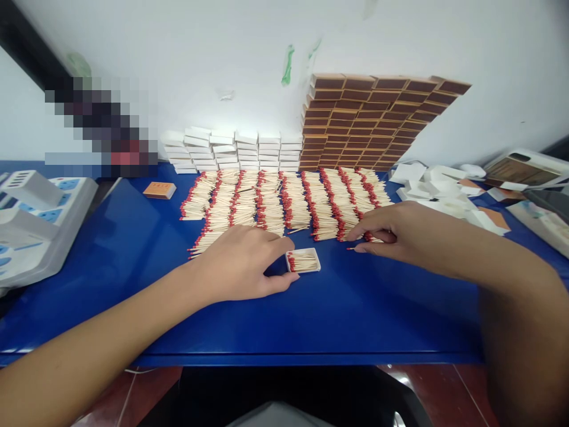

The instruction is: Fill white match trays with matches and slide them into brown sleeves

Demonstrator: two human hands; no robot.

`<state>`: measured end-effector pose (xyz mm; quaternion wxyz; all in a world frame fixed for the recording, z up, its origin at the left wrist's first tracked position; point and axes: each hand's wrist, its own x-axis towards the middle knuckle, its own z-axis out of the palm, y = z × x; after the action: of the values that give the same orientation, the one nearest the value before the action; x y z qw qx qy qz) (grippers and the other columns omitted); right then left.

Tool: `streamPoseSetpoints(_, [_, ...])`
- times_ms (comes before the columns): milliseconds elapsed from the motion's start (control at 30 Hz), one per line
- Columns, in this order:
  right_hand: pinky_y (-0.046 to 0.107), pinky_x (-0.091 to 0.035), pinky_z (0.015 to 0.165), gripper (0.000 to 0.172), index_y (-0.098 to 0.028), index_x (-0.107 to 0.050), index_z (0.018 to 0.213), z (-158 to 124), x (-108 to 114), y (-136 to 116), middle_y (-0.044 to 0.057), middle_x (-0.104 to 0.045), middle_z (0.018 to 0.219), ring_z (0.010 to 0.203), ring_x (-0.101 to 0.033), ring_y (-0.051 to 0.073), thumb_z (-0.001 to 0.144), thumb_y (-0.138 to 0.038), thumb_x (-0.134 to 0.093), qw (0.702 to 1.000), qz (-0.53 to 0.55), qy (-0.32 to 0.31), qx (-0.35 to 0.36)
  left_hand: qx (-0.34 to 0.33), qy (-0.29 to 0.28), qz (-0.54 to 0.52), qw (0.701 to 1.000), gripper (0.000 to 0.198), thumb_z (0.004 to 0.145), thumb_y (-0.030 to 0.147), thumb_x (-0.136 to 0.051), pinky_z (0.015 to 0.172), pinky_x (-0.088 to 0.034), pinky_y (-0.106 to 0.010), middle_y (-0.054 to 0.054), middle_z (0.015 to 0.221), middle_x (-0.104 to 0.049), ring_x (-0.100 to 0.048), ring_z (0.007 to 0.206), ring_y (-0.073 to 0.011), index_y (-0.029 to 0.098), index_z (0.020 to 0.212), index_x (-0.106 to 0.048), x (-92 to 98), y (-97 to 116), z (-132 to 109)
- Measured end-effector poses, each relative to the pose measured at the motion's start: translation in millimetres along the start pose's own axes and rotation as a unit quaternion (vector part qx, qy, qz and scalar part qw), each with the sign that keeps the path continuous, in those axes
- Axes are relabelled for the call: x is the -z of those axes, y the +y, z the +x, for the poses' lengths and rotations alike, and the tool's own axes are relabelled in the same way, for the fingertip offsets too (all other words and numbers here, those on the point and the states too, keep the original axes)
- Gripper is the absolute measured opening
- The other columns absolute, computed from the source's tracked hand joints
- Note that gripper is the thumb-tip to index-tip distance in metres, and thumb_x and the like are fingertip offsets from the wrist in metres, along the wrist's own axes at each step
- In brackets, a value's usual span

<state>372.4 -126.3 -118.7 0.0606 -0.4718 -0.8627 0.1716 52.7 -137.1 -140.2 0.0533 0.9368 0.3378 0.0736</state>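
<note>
A small white matchbox tray (pixel 303 261) with red-tipped matches in it lies on the blue table (pixel 133 261). My left hand (pixel 242 264) holds it by its left end between thumb and fingers. Behind it, long rows of red-tipped matches (pixel 284 201) lie spread across the table. My right hand (pixel 391 228) rests at the near right edge of those rows, its fingers pinched on a few matches (pixel 362 240).
White inner trays (pixel 231 148) are stacked against the wall, with a taller stack of brown matchbox sleeves (pixel 364 124) to their right. Loose white trays (pixel 440 190) lie at the right. An orange matchbox (pixel 159 190) and a white power strip (pixel 40 219) sit at the left.
</note>
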Motion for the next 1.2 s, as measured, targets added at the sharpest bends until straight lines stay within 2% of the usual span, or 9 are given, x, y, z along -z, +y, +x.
streamPoseSetpoints(167, [0.030, -0.039, 0.055, 0.026, -0.030, -0.083, 0.108, 0.0, -0.9, 2.8, 0.003, -0.072, 0.073, 0.056, -0.058, 0.017, 0.093, -0.044, -0.068, 1.000, -0.014, -0.014, -0.008, -0.003, 0.000, -0.001, 1.000, 0.030, 0.098, 0.049, -0.059, 0.066, -0.044, -0.034, 0.000, 0.088, -0.077, -0.073, 0.082, -0.0227, 0.023, 0.109, -0.072, -0.6, -0.7, 1.2])
streamPoseSetpoints(267, [0.030, -0.036, 0.054, 0.020, -0.029, -0.082, 0.102, 0.2, -1.2, 2.5, 0.002, -0.068, 0.067, 0.055, -0.056, 0.017, 0.091, -0.040, -0.069, 1.000, -0.024, -0.011, -0.010, -0.002, -0.002, 0.001, 1.000, 0.030, 0.098, 0.049, -0.060, 0.067, -0.045, -0.034, 0.000, 0.088, -0.077, -0.073, 0.082, -0.0230, 0.024, 0.109, -0.072, -0.9, -0.4, 1.5])
streamPoseSetpoints(500, [0.031, -0.035, 0.055, 0.016, -0.029, -0.077, 0.090, -0.3, -0.6, 2.9, 0.002, -0.068, 0.068, 0.057, -0.056, 0.019, 0.092, -0.039, -0.065, 0.999, -0.011, -0.027, -0.032, 0.000, -0.002, 0.007, 1.000, 0.030, 0.097, 0.050, -0.060, 0.066, -0.044, -0.035, 0.001, 0.089, -0.077, -0.074, 0.083, -0.0240, 0.024, 0.110, -0.071, -1.4, 0.1, 2.3])
streamPoseSetpoints(700, [0.031, -0.035, 0.055, 0.018, -0.030, -0.078, 0.098, 0.2, 0.4, 1.5, 0.003, -0.069, 0.070, 0.058, -0.057, 0.019, 0.093, -0.040, -0.064, 0.999, -0.014, -0.028, -0.027, 0.002, -0.010, 0.008, 1.000, 0.032, 0.098, 0.050, -0.059, 0.066, -0.044, -0.034, 0.000, 0.089, -0.077, -0.074, 0.083, -0.0244, 0.024, 0.111, -0.072, -0.5, 0.2, 1.5])
streamPoseSetpoints(1000, [0.031, -0.034, 0.053, 0.018, -0.029, -0.079, 0.099, 0.8, 2.2, -1.7, 0.003, -0.066, 0.068, 0.057, -0.056, 0.019, 0.093, -0.041, -0.067, 0.999, -0.020, -0.021, -0.024, 0.004, -0.014, 0.006, 1.000, 0.031, 0.098, 0.049, -0.060, 0.065, -0.043, -0.034, 0.000, 0.089, -0.077, -0.073, 0.082, -0.0242, 0.024, 0.110, -0.073, 2.4, 1.3, 3.0])
streamPoseSetpoints(1200, [0.032, -0.036, 0.053, 0.021, -0.029, -0.080, 0.099, 1.4, 1.9, -2.8, 0.005, -0.069, 0.070, 0.059, -0.060, 0.021, 0.094, -0.044, -0.066, 1.000, -0.014, -0.014, -0.016, 0.007, -0.014, 0.007, 1.000, 0.031, 0.097, 0.049, -0.060, 0.065, -0.043, -0.035, 0.000, 0.090, -0.077, -0.073, 0.083, -0.0243, 0.024, 0.111, -0.073, 2.4, 1.5, 3.0])
